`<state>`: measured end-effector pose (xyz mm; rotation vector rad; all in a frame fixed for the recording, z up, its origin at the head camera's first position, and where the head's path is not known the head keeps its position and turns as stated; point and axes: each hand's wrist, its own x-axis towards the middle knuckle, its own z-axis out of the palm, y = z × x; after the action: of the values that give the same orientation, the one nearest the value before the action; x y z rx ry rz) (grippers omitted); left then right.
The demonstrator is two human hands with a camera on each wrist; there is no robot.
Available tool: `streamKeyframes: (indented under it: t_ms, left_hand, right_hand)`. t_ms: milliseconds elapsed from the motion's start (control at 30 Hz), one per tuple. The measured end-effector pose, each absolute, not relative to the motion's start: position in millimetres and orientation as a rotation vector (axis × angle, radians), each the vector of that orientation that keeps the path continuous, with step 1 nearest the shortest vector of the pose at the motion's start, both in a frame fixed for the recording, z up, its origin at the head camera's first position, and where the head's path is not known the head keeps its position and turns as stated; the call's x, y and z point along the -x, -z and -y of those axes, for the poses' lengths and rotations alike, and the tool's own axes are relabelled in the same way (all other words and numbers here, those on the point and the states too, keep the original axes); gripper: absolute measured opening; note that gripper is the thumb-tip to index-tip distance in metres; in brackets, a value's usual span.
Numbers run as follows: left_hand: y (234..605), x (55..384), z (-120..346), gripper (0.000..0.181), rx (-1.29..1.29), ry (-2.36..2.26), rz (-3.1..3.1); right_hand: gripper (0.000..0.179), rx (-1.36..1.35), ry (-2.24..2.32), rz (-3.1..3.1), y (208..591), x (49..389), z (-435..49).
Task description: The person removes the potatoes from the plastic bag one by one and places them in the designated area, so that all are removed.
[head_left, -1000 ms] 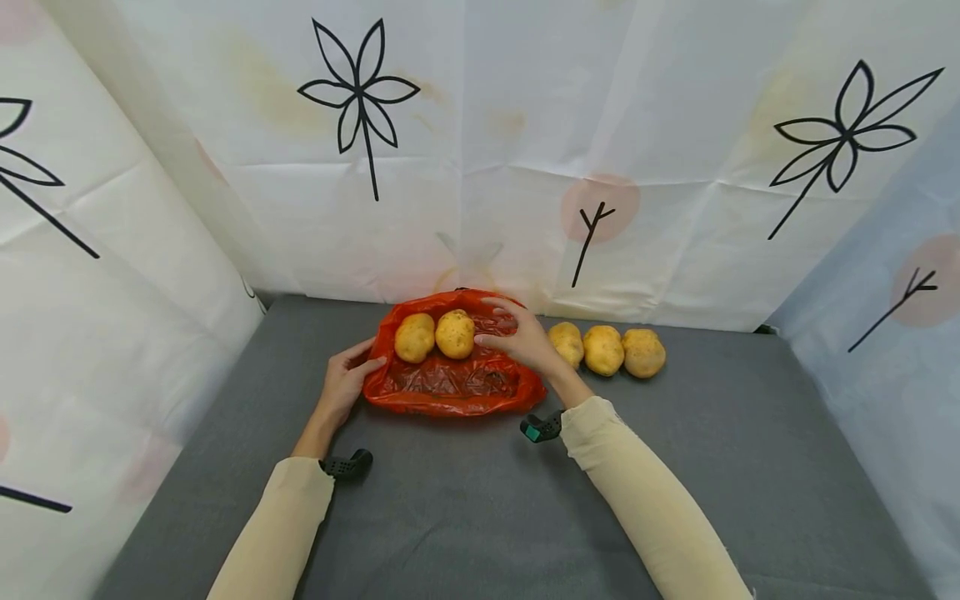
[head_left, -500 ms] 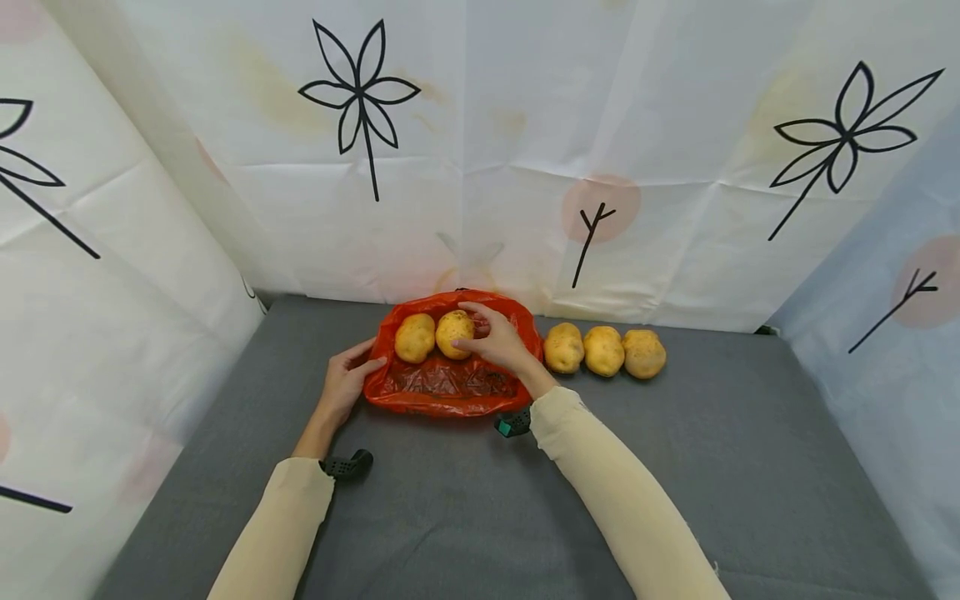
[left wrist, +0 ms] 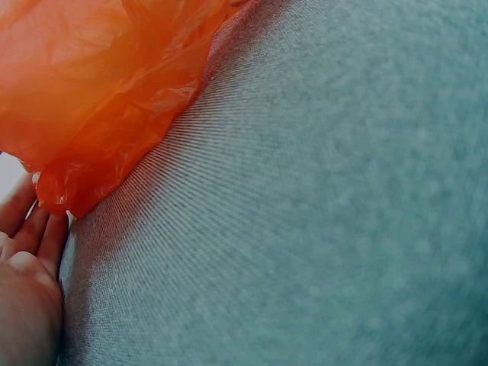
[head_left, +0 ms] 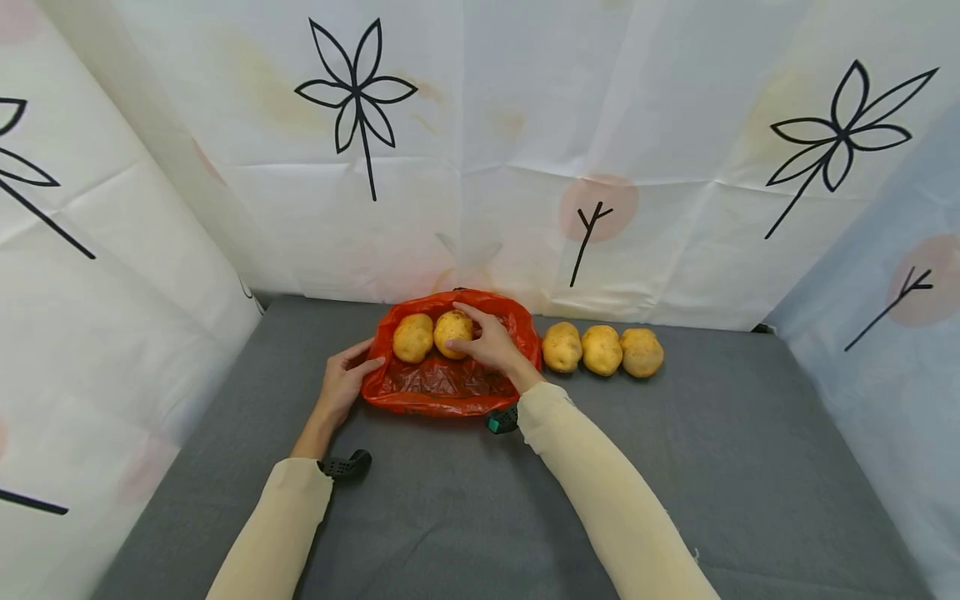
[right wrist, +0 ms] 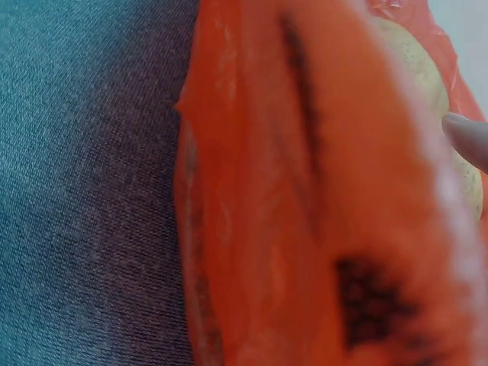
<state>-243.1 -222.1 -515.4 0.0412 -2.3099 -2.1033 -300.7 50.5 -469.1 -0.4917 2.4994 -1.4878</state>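
Right hand (head_left: 492,342) pinches a potato (head_left: 450,327); left hand (head_left: 344,383), partly hidden behind the red bag (head_left: 435,385), seemingly grips it.

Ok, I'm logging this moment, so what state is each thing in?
Red bag: open, partly filled
Left bag potato: unpeeled, inside bag
Right bag potato: unpeeled, inside bag
Three other potatoes: unpeeled, lined up beside bag
Left hand: holding bag's side
Right hand: holding right bag potato
Grey cloth: spread, lightly wrinkled
Patterned curtain: hanging, creased

Creased white printed sheets (head_left: 480,125) wall three sides around me: black line-art flowers (head_left: 356,92), pink discs (head_left: 612,208). Grey cloth-covered tabletop (head_left: 750,467) below. Light's soft; sheet on the right (head_left: 915,417) reads bluish.
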Motion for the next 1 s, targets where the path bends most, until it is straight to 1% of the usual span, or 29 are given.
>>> streamKeyframes:
  t_ms: [267, 467, 667, 1000]
  left_hand:
    - [516, 245, 223, 0.049, -0.029, 2.091, 2.312]
    - [515, 245, 223, 0.05, -0.023, 2.08, 2.313]
    - [515, 244, 223, 0.049, -0.007, 2.088, 2.305]
    - [512, 240, 222, 0.049, -0.03, 2.106, 2.301]
  right_hand:
    - [0.072, 0.516, 1.361, -2.583, 467, 302, -46]
    - [0.068, 0.517, 1.313, -2.588, 469, 302, -45]
    - [0.066, 0.48, 1.375, -2.581, 472, 297, -46]
    - [0.065, 0.498, 1.478, -2.577, 475, 289, -50]
